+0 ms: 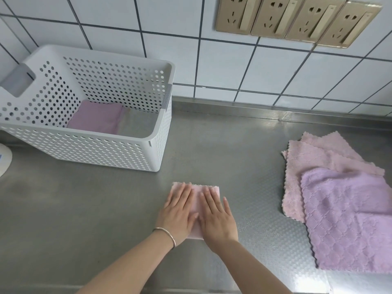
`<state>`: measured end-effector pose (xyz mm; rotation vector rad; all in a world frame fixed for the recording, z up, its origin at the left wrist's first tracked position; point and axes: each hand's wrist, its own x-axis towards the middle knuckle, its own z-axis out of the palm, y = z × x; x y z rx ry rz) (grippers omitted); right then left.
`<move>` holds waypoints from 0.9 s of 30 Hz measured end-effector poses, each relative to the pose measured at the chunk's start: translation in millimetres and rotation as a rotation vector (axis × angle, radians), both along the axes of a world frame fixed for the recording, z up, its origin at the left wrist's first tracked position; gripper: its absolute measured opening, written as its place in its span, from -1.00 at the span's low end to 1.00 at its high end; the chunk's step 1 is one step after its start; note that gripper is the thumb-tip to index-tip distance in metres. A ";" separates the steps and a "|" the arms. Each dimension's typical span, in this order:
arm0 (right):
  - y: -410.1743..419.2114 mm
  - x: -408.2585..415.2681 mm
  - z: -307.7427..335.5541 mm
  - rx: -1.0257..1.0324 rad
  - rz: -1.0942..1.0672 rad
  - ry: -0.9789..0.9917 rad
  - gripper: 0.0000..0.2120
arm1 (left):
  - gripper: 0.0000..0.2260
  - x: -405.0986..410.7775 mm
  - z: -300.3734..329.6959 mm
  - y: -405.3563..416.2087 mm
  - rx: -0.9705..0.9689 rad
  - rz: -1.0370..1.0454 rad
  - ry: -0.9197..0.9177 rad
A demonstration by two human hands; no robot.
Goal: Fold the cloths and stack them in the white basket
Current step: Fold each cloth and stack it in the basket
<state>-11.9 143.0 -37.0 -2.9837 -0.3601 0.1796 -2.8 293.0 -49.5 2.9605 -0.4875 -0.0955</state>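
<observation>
A small folded pink cloth lies on the steel counter in front of me. My left hand and my right hand both rest flat on top of it, fingers spread, side by side, covering most of it. The white perforated basket stands at the back left, and a folded purple cloth lies on its floor at the left. To the right lies a loose pile: a flat purple cloth on top of pink cloths.
The steel counter runs up to a white tiled wall with a row of gold sockets. A white round object shows at the left edge. The counter's front edge is at the bottom of the view.
</observation>
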 end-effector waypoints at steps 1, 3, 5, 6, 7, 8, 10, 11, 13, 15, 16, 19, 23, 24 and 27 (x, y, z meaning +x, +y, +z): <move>0.0 0.0 -3.7 -0.015 0.003 -0.010 -0.49 | -0.43 -0.3 -3.4 1.6 0.013 0.016 0.034; -2.0 -1.0 -7.6 -0.036 -0.002 -0.023 -0.48 | -0.41 -1.0 -6.8 4.5 0.017 0.033 0.069; -4.5 0.0 -9.1 -0.042 -0.008 -0.033 -0.47 | -0.40 0.2 -7.5 6.4 0.001 0.030 0.090; -6.0 -0.2 -9.8 -0.045 -0.005 -0.033 -0.46 | -0.39 0.3 -6.9 6.6 -0.009 0.025 0.085; -7.0 -0.4 -10.1 -0.043 -0.001 -0.028 -0.44 | -0.39 -0.3 -6.6 6.7 -0.016 0.023 0.084; -7.8 -0.6 -10.4 -0.036 0.003 -0.025 -0.42 | -0.39 -0.7 -6.7 6.8 -0.020 0.024 0.084; -7.9 -0.3 -11.3 -0.013 0.007 -0.025 -0.40 | -0.39 -0.3 -8.4 6.7 -0.030 0.025 0.084; -7.8 -0.2 -11.7 -0.007 0.009 -0.026 -0.40 | -0.39 -0.2 -9.4 7.0 -0.035 0.029 0.084; -8.3 -0.3 -12.1 0.000 0.020 -0.029 -0.40 | -0.39 -1.1 -10.8 6.7 -0.039 0.034 0.078; -9.5 0.3 -14.3 0.028 0.031 -0.031 -0.40 | -0.39 -1.2 -13.3 5.7 -0.035 0.043 0.063; -10.3 0.4 -15.3 0.046 0.034 -0.031 -0.39 | -0.38 -1.8 -14.2 5.1 -0.028 0.052 0.056; -10.8 0.8 -18.0 0.090 0.022 -0.030 -0.41 | -0.38 -2.3 -15.3 3.1 -0.010 0.091 0.053; -8.8 0.8 -15.4 0.086 0.012 -0.017 -0.41 | -0.38 -0.8 -13.8 4.3 -0.015 0.085 0.050; -8.0 1.2 -13.9 0.080 0.010 -0.016 -0.40 | -0.39 -0.5 -14.8 4.6 -0.019 0.085 0.053; -6.9 0.6 -13.0 0.053 -0.008 0.003 -0.38 | -0.38 0.4 -18.7 4.7 -0.009 0.080 0.022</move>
